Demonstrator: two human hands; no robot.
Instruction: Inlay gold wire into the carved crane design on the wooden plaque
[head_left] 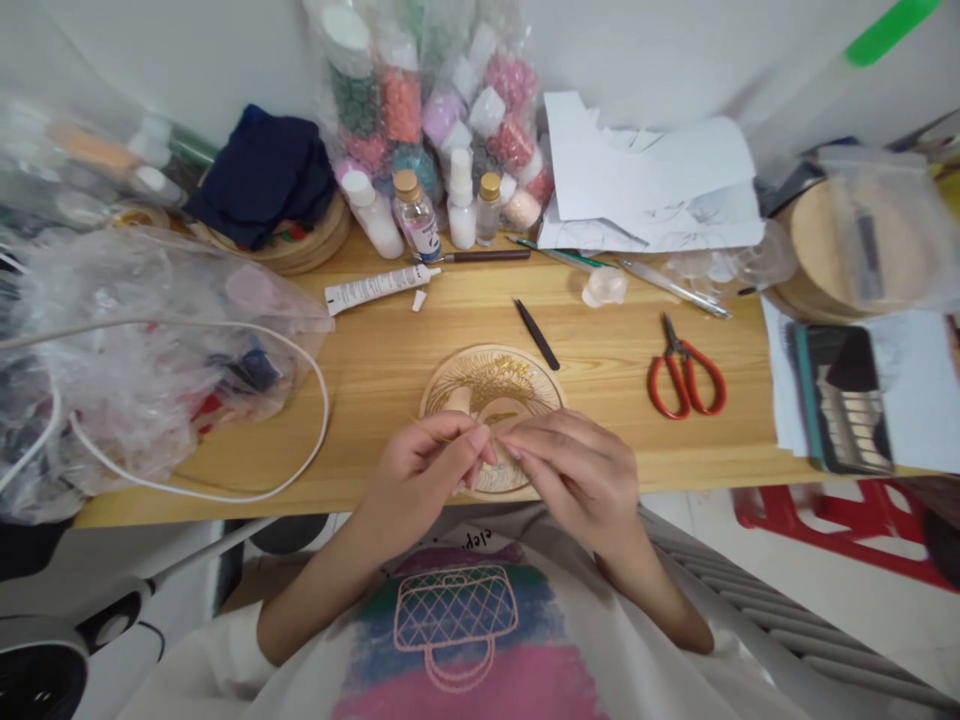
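Note:
Both hands meet with pinched fingertips above a round, pale plate-like piece (442, 372) with fine radial lines and a golden pattern. Between the thumb and forefinger of my left hand (431, 465) is a thin yellowish strand (430, 431), its free end trailing to the left. My right hand (581, 465) is closed in a pinch close to the left fingertips; what it grips is too small to make out. Black tweezers (537, 334) lie just beyond the round piece. Red-handled pliers (685, 372) rest to the right, jaws pointing away.
A white tube (379, 288) and several small bottles (418, 218) stand or lie behind. Plastic bags (150, 370) and a looping white cable (319, 400) occupy the left. Papers (652, 175), a wooden round box (832, 240) and a dark case (851, 400) are right.

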